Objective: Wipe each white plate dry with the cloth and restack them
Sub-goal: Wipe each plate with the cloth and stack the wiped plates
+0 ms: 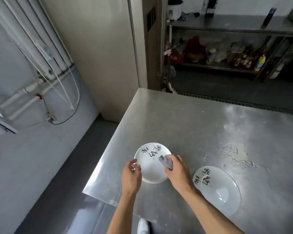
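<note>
**Cloth on the plate at the tabletop's near corner**

Nearest the camera, a white shoe (143, 227) stands on the dark floor between the two bare forearms. The left hand (131, 173) sits at the left rim of a white plate (149, 166), thumb raised and fingers loosely curled. Whether it actually grips the rim cannot be told. The right hand (176, 169) is closed around a bunched grey cloth (166, 162), holding it against the plate's right side. The plate lies flat on the steel tabletop (193, 119), close to its near left corner, with black brush lettering across its far half.

Just right of the right forearm, a second white plate (216, 191) with the same lettering rests on the tabletop, apart from the first. Beyond it, whitish smears (235, 157) mark the metal.

Farther back stands a metal shelf (227, 31) with a white rice cooker (174, 10) on top and blurred clutter below. White pipes (41, 48) run down the left wall.
</note>
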The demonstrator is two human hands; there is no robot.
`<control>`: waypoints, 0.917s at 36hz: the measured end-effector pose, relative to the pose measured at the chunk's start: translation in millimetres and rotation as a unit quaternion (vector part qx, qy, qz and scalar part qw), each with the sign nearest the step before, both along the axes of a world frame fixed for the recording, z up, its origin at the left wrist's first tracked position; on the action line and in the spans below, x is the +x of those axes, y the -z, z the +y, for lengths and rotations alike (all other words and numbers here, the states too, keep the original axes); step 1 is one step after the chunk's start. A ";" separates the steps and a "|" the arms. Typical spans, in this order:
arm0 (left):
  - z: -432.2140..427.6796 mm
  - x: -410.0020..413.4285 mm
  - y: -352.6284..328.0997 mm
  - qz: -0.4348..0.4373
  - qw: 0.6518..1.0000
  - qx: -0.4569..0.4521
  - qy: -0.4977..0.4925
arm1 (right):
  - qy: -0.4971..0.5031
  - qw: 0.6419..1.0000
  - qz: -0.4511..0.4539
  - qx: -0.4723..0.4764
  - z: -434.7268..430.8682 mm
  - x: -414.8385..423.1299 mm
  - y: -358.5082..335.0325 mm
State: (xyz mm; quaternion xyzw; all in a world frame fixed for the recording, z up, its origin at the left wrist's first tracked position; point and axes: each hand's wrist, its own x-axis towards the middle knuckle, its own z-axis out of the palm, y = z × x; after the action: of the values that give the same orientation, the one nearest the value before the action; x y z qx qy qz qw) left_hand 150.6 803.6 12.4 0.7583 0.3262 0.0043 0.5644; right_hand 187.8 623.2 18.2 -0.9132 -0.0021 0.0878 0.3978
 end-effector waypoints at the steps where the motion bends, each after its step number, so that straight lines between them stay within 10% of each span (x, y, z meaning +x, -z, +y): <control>1: 4.2 -0.3 0.4 0.005 1.000 -0.003 0.002 | -0.013 1.000 -0.007 -0.012 6.1 0.5 -0.2; 23: 35.3 16.3 16.8 0.074 0.992 -0.061 0.077 | -0.133 0.972 0.015 -0.194 40.5 9.9 27.6; 33: 38.6 20.5 25.4 0.082 0.991 -0.065 0.080 | -0.040 0.965 0.075 -0.246 38.1 7.0 34.5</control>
State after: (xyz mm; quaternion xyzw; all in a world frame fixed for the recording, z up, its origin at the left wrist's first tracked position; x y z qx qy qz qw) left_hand 171.0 842.3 -13.0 0.7416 0.3095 -0.1243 0.5820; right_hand 194.8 661.3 -16.4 -0.9730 0.0128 0.1700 0.1556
